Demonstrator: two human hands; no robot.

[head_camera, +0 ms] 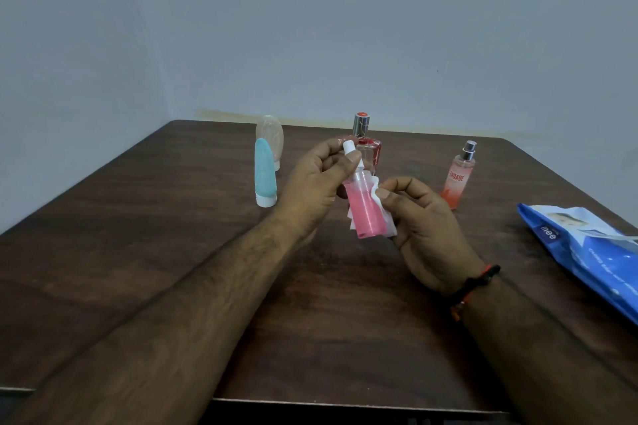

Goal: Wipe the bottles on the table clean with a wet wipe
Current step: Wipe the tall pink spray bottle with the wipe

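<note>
A small pink spray bottle [365, 207] with a white cap is held tilted above the middle of the table. My left hand [316, 183] grips its white top. My right hand [423, 224] presses a white wet wipe [374, 188] against the bottle's right side and back. On the table stand a teal tube [265, 176], a clear tube [271, 136] behind it, a red-trimmed glass perfume bottle [366, 138] partly hidden by my left hand, and an orange perfume bottle [459, 176].
A blue pack of wet wipes [587, 248] lies at the right edge of the dark wooden table [172, 235]. A grey wall rises behind the table's far edge. My right wrist wears a black and red thread band [478, 283].
</note>
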